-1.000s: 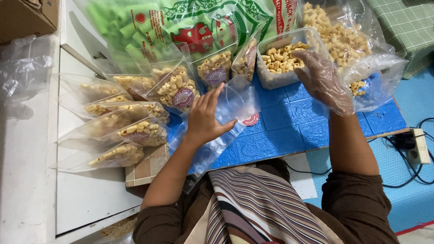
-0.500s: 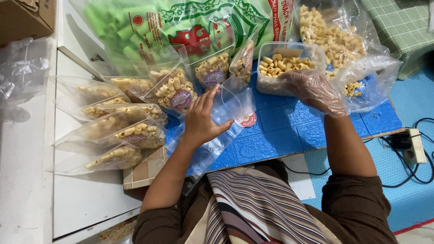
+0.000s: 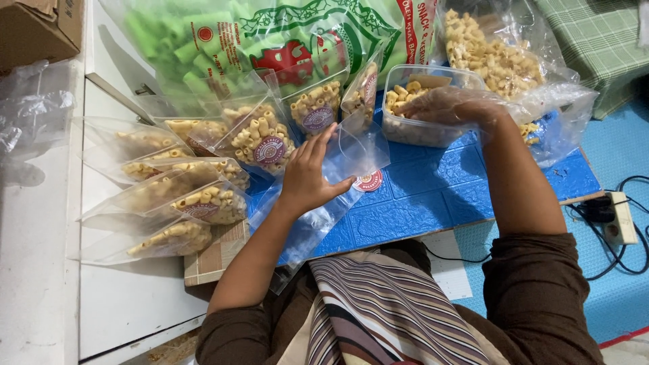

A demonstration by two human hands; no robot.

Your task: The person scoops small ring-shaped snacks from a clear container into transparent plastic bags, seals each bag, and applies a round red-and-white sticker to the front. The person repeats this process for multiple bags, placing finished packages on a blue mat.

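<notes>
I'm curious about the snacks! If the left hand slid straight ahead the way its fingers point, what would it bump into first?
Probably the upright filled snack pouch just beyond the fingertips of the left hand, which rests on empty clear bags. Depth is hard to judge.

Left hand (image 3: 312,177) presses an empty clear pouch (image 3: 318,209); gloved right hand (image 3: 449,108) digs in the snack tub (image 3: 419,128).
</notes>
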